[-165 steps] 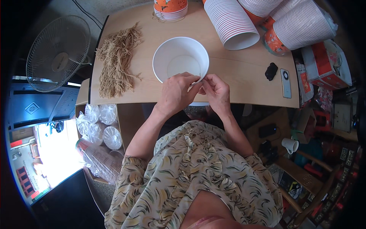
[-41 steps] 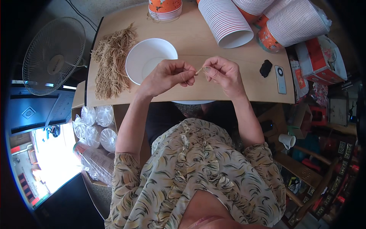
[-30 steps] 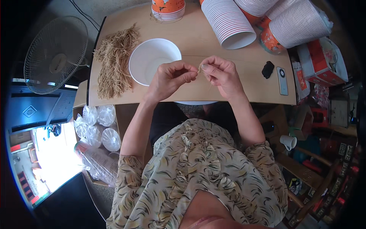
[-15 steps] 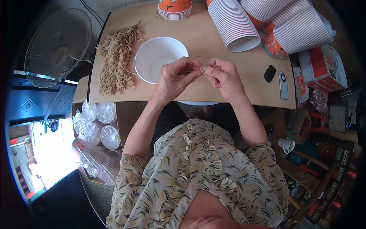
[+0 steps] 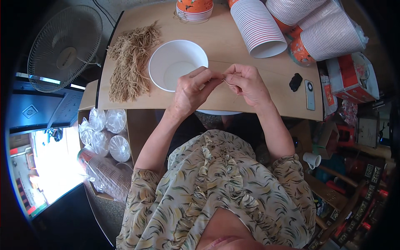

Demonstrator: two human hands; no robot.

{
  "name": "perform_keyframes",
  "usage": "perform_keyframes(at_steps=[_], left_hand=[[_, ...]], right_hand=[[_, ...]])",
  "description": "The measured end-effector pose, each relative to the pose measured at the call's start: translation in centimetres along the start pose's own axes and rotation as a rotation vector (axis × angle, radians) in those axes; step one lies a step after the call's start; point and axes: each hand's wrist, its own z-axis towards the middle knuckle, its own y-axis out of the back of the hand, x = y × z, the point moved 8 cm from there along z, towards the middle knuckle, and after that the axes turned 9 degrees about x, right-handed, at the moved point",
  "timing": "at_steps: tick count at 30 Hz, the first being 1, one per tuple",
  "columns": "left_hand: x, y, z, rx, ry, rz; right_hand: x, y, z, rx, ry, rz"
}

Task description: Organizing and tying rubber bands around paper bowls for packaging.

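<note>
My left hand (image 5: 192, 88) and my right hand (image 5: 247, 84) meet fingertip to fingertip over the near part of the table. Both are closed in a pinch on a thin tan string, mostly hidden by the fingers. Just beyond my left hand, partly covered by it, stands a white paper bucket (image 5: 160, 62) with its open mouth up. A bundle of tan strings (image 5: 132, 62) lies loose to the left of the bucket.
An orange-patterned stack of buckets (image 5: 194, 10) stands at the far edge. Nested buckets (image 5: 259, 29) lie at the far right, near a black crumpled item (image 5: 295, 82) and a phone (image 5: 309, 95). A fan (image 5: 65, 50) is left; bagged buckets (image 5: 120, 148) fill a carton below.
My fingertips have drawn closer together, and my left hand has turned a little and shifted right. Less of the string shows now. The whole view has shifted slightly.
</note>
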Motion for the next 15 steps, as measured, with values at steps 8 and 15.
perform_keyframes(at_steps=[8, 15], left_hand=[[0.8, 0.1, 0.1, -0.018, 0.045, -0.159], [3.7, -0.2, -0.3, 0.097, 0.315, -0.42]], right_hand=[[-0.5, -0.2, 0.1, 0.055, -0.061, -0.019], [-0.5, -0.1, -0.3, 0.04, -0.032, 0.083]])
